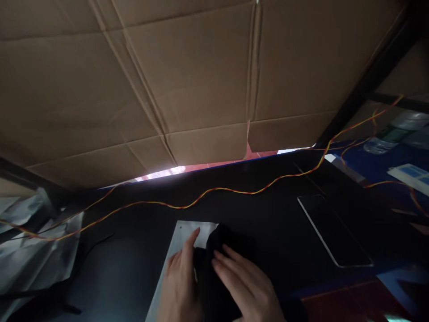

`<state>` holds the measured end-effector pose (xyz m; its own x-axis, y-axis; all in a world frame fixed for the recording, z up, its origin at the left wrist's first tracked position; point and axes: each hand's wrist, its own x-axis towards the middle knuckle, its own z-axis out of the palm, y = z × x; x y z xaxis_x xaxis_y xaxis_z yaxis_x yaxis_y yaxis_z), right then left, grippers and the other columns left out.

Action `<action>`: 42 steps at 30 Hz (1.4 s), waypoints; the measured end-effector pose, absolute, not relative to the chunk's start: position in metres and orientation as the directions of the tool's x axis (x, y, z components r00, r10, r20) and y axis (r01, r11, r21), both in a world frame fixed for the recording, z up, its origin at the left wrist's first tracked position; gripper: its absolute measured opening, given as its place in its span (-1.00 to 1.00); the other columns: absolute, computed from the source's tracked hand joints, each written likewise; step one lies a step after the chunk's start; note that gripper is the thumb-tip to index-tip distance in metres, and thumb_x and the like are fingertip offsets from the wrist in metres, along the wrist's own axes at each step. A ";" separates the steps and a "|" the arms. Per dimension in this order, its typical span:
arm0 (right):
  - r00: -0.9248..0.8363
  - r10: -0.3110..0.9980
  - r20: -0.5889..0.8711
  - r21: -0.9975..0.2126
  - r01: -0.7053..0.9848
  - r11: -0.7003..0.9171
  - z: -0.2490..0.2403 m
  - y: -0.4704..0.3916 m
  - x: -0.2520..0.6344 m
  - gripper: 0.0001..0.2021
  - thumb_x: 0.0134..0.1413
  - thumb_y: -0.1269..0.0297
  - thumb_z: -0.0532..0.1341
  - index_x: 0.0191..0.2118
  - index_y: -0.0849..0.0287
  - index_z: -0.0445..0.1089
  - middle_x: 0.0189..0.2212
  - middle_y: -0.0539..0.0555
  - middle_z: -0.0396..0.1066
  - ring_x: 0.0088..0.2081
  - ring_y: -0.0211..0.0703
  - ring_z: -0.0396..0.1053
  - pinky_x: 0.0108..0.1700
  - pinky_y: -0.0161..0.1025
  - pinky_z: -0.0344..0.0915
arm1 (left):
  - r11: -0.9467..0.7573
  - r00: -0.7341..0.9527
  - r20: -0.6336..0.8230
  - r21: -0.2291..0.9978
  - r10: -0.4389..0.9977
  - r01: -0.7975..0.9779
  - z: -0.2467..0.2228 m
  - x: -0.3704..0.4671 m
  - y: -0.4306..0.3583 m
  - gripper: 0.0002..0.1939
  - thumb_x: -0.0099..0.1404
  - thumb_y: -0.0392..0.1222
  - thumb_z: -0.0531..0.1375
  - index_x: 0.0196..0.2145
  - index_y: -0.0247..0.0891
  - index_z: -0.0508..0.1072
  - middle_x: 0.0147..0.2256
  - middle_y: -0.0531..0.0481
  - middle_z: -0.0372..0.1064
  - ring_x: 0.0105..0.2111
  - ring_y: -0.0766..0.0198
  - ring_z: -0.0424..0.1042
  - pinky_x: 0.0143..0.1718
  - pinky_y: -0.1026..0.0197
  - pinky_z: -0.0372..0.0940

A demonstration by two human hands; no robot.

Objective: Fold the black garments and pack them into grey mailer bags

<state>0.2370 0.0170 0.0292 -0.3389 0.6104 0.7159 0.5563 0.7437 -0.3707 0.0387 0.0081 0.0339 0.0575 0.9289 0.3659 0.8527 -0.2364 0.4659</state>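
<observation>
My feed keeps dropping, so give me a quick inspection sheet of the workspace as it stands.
Surface: dark table, dimly lit.
Job's things: black cloth lying over a clear plastic bag.
Clutter: dark phone lying flat to the right; crumpled plastic wrap at the left edge.
Hands: left hand flat on the bag and the cloth's edge; right hand pressing on the cloth.
Cables: red and yellow twisted wire trailing across the table.
Surroundings: flattened cardboard as a back wall; plastic bottle on a blue surface, far right.

A folded black cloth [217, 268] lies at six o'clock, overlapping the right side of a flat clear plastic bag [179, 243].
</observation>
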 end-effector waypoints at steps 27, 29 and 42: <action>-0.466 0.717 0.518 -0.192 0.754 0.628 0.017 0.024 0.203 -0.79 0.37 0.33 0.24 -0.02 0.16 0.61 -0.10 0.08 0.63 -0.01 0.15 0.49 -0.15 -0.03 0.43 | -0.035 -0.089 0.067 0.944 0.994 0.328 0.038 0.047 -0.016 -0.62 0.58 0.08 0.14 0.18 -0.03 0.61 0.26 -0.05 0.51 0.32 0.03 0.46 0.41 0.01 0.34; -0.458 0.751 0.475 -0.178 0.786 0.592 0.019 0.023 0.202 -0.75 0.29 0.31 0.28 0.02 0.18 0.62 -0.08 0.10 0.63 -0.04 0.17 0.50 -0.16 -0.01 0.46 | -0.137 0.028 0.140 0.875 0.990 0.463 0.046 0.037 -0.017 -0.54 0.63 0.01 0.02 0.34 0.05 0.48 0.36 -0.01 0.39 0.37 0.04 0.39 0.44 -0.04 0.30; -0.915 0.234 0.330 -0.150 0.194 0.969 0.024 0.041 0.228 -0.73 0.46 0.40 0.23 -0.36 0.19 0.51 -0.34 0.03 0.53 -0.09 -0.06 0.41 0.13 -0.10 0.33 | -0.516 0.475 0.202 0.349 0.857 0.782 0.046 0.007 -0.001 -0.32 0.67 0.00 -0.08 0.61 -0.09 -0.19 0.52 -0.13 0.01 0.54 -0.06 0.00 0.48 -0.35 -0.04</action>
